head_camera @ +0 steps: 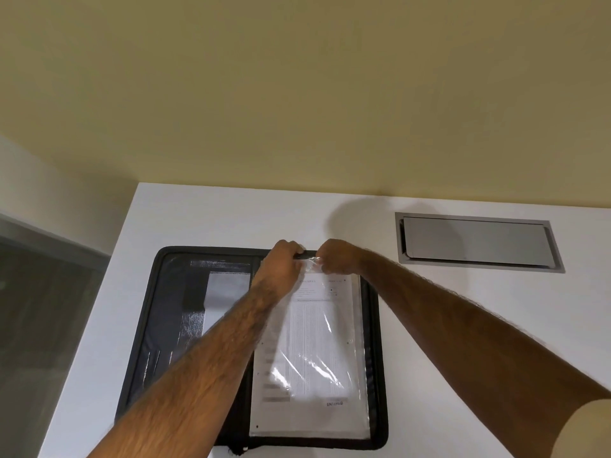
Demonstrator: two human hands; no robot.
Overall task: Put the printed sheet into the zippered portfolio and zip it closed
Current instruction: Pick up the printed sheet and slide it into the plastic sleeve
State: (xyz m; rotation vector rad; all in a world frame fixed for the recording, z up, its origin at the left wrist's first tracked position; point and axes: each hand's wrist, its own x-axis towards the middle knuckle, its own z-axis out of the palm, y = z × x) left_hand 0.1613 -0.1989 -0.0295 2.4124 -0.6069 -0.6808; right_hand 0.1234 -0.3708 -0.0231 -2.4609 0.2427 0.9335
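Note:
A black zippered portfolio lies open flat on the white table. On its right half rests the printed sheet, covered by a clear plastic sleeve that shows glare. My left hand and my right hand both pinch the sleeve's top edge at the far rim of the portfolio. The left half shows dark pockets and a grey panel. My left forearm hides part of the spine and the sheet's left side.
A grey metal cable hatch is set flush into the table at the right, beyond my right arm. A yellow wall rises behind the table. The table's left edge drops to a dark floor.

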